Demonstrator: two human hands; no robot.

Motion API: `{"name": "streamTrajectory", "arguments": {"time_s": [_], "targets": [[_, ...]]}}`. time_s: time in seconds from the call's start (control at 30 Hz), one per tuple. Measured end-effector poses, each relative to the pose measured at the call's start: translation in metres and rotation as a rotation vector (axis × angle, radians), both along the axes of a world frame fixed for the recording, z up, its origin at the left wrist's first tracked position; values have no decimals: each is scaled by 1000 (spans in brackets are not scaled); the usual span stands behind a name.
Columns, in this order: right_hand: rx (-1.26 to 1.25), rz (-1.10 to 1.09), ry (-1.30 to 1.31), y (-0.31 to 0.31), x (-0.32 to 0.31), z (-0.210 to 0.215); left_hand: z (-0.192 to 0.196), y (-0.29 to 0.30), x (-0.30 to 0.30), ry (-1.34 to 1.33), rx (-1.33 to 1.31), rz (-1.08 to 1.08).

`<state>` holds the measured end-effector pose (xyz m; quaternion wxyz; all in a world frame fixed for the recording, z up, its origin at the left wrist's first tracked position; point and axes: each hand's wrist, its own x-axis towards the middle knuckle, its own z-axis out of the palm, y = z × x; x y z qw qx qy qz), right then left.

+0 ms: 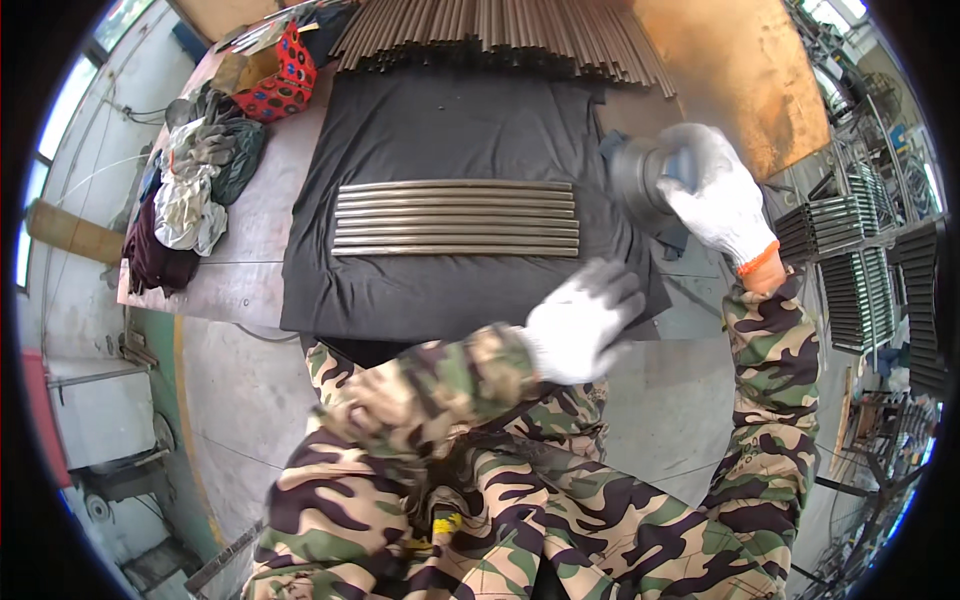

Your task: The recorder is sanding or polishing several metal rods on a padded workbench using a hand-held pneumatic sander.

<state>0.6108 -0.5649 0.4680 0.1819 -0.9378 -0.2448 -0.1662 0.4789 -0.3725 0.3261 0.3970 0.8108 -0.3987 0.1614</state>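
Note:
Several shiny metal tubes (455, 220) lie side by side in a row on a black cloth (430, 290). My left hand (585, 325), in a white glove with grey fingertips, hovers over the cloth's near right edge, below the tubes. Its fingers are stretched out and nothing shows in them. My right hand (718, 195), in a white glove with an orange cuff, is closed at the right on a round grey metal container (640, 180), blurred by motion. Something blue shows between the container and my fingers; whether it is cloth I cannot tell.
At the far side lies a large heap of dark tubes (500, 35). Piled gloves and rags (195, 185) lie on the table's left, near a red patterned cloth (285, 85). A wooden board (740, 75) stands at the far right. Racks of tubes (855, 290) stand beyond my right arm.

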Motion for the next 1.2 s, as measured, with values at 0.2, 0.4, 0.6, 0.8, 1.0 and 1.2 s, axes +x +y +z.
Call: {"name": "streamTrajectory", "arguments": {"time_s": [0.2,0.4,0.6,0.8,1.0,1.2], "targets": [[-204,85,138,71,-14,-17,-8,179,49,-185,428,750],[-272,110,206,91,-20,-44,-15,195,62,-2,457,723],[-339,113,244,108,-8,-55,-9,195,57,45,438,734],[-390,74,232,118,-6,-59,-15,192,58,2,421,743],[-383,105,230,132,-15,-60,-16,195,54,34,453,733],[-349,128,198,128,-8,-63,-15,194,51,61,468,692]]}}
